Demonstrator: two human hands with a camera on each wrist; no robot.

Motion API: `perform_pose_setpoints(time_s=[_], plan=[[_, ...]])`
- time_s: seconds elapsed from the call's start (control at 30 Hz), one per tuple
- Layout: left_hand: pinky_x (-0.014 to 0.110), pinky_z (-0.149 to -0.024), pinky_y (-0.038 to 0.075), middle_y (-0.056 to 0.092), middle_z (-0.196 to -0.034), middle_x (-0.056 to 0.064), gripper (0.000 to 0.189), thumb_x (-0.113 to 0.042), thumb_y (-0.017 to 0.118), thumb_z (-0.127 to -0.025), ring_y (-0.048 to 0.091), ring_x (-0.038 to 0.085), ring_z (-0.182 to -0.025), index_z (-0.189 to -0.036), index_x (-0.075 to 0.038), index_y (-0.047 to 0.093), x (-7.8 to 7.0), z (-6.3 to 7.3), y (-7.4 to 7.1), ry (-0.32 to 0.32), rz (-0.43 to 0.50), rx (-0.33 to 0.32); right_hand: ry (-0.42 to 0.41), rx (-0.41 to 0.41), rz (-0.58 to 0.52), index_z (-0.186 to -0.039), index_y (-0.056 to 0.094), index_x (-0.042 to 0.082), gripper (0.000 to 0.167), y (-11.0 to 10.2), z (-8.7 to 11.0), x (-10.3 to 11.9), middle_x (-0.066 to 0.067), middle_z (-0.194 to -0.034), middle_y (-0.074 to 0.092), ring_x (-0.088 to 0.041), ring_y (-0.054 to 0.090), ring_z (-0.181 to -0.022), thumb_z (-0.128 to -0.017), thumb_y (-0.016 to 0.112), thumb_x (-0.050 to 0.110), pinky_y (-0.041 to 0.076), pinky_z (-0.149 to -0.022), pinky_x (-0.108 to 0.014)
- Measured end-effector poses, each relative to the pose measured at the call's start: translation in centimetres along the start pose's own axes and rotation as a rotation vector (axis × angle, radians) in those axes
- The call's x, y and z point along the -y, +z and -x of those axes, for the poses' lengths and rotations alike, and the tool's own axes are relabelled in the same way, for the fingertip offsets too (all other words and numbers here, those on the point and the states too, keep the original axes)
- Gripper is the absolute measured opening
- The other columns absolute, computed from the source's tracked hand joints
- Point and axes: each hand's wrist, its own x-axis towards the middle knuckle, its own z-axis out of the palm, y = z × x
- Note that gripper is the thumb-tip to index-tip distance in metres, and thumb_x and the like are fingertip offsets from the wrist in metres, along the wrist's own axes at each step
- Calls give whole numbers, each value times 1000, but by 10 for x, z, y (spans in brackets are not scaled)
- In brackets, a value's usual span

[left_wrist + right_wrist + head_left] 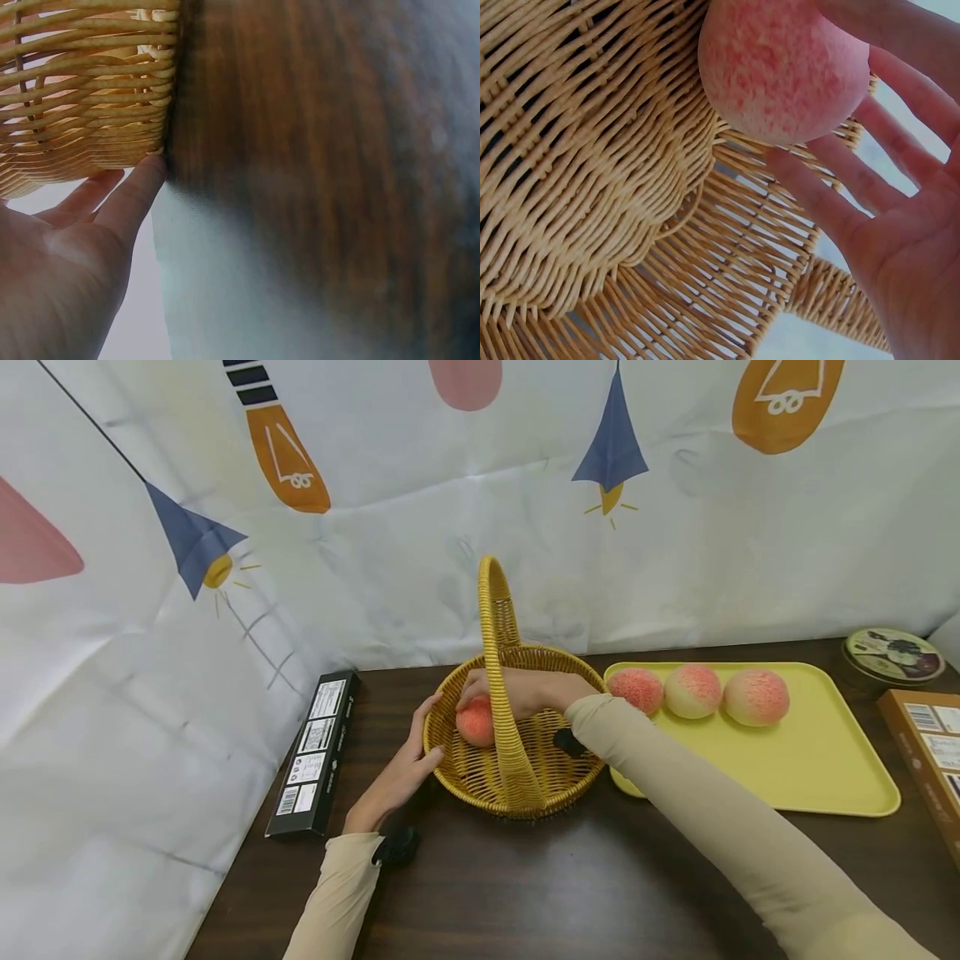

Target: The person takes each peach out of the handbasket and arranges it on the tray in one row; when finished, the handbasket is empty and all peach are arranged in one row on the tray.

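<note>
A yellow woven basket (pixel 551 662) with a tall arched handle stands on the dark table. Inside its left part, my right hand (pixel 525 687) grips a pink peach (pixel 476 723); the hand reaches in beneath the handle. The right wrist view has the thumb and fingers spread round the peach (pixel 780 75), close over the basket's woven wall. My left hand (pixel 397 781) rests against the basket's left side, thumb and fingertips at the rim. Its fingers look fairly straight against the weave in the left wrist view.
Right of the basket lies a yellow tray (pixel 810 777) with a row of peaches (pixel 693 691) along its back. A black box (pixel 315 756) lies at the left. At the far right are a round tin (pixel 894 656) and a brown box (pixel 930 752). A printed white curtain (pixel 420 568) hangs behind.
</note>
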Motion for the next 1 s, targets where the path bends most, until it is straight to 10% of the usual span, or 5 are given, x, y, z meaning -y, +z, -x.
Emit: perform_pose_setpoints(time_s=[0.2,1.0], plan=[[21,-104,39,15,-170,15,77,-9,44,-105,35,37,-146,-167,-29,3,-1,2,-2,-7,7,5,37,-4,-16,-138,66,3,44,0,-2,6,-16,-133,55,-29,52,-124,-96,76,12,45,-106,-39],[25,-103,42,20,-167,18,76,-10,44,-104,41,39,-141,-167,-29,5,1,-1,0,-22,14,0,160,222,-99,-149,54,2,64,2,-9,10,-12,-137,61,-22,56,-120,-92,75,23,46,-103,-35]])
